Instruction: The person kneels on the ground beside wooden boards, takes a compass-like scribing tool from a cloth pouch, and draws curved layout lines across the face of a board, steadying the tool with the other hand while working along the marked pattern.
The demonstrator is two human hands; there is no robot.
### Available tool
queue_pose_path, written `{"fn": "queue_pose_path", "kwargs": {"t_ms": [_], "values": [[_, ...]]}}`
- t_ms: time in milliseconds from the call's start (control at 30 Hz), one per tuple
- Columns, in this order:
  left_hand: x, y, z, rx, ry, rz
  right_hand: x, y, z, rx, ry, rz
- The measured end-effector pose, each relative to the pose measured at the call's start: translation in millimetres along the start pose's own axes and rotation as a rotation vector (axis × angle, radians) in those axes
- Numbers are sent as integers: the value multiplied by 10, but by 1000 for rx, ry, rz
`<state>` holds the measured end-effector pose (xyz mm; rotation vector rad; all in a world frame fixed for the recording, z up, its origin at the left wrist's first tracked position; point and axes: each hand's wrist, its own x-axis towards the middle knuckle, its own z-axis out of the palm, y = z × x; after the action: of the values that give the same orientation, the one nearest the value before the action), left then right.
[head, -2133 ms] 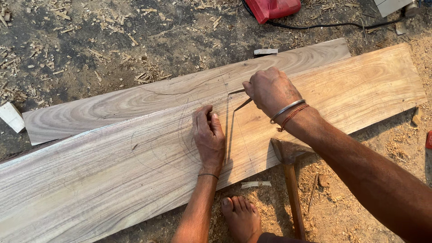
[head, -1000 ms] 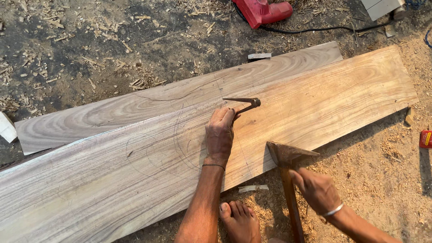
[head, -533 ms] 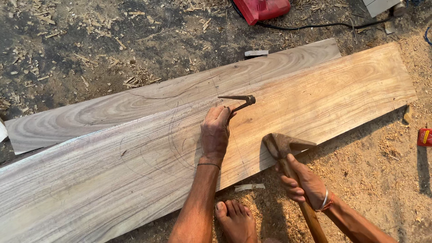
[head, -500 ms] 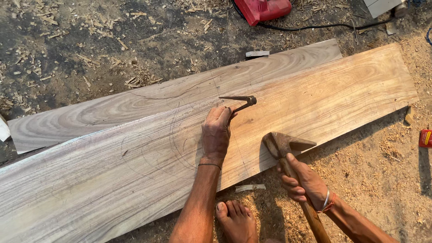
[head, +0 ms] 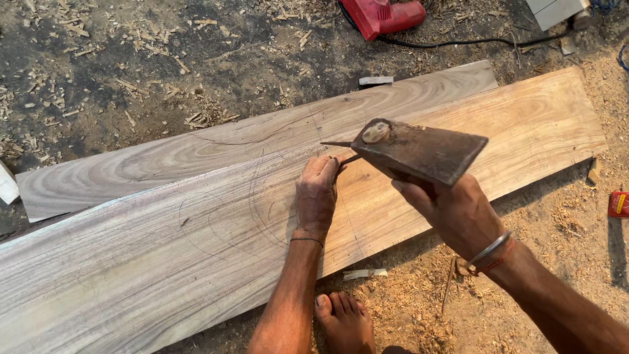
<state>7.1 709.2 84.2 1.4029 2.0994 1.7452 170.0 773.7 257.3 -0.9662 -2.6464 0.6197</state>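
Biggest change I saw vs. half a sec before: the right hand (head: 458, 213) had brought the adze-like hammer head (head: 419, 151) up off the ground side and over the board, so the rusty wedge-shaped head now hung just above and to the right of the left-hand fingertips, where earlier it sat low by the plank edge w/ the handle trailing toward the foot. A sec before that the hand was only reaching for the handle. I read that as the striking tool now being lined up over the metal pin (head: 337, 144), i.e. the strike was set up but not landed. Left hand (head: 316, 193) hadn't shifted: palm down on the wide plank (head: 164, 262), wrist straight, forearm running back toward me, fingers curled and pinched around the thin dark pin, which poked out just past the fingertips at the seam w/ the narrower plank (head: 196, 154) beyond. Right-hand fingers were wrapped tight close under the head, choked up; handle itself hidden by the hand. Right wrist cocked up, bangles at the wrist, forearm coming in from lower right. Bare foot (head: 344, 318) sat behind the left wrist on sawdust. Red power tool (head: 383, 14) lay well beyond the fingers, untouched.
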Motion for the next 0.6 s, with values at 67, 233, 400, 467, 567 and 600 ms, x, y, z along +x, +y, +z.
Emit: {"fn": "queue_pose_path", "kwargs": {"t_ms": [67,233,400,467,567,600], "values": [[2,12,2,12,-8,-10,41,-50,-16,13,-83,60],[-7,-5,-22,45,-22,-24,-21,-88,33,325,-95,510],[10,1,-23,7,-13,-36,3,358,189,733,-82,770],[30,1,-28,3,-5,-23,7,619,279,750,-78,827],[25,-1,-44,12,7,-15,-38,1001,413,712,-88,878],[19,-3,-47,11,6,-18,-65,1119,440,724,-86,884]]}}
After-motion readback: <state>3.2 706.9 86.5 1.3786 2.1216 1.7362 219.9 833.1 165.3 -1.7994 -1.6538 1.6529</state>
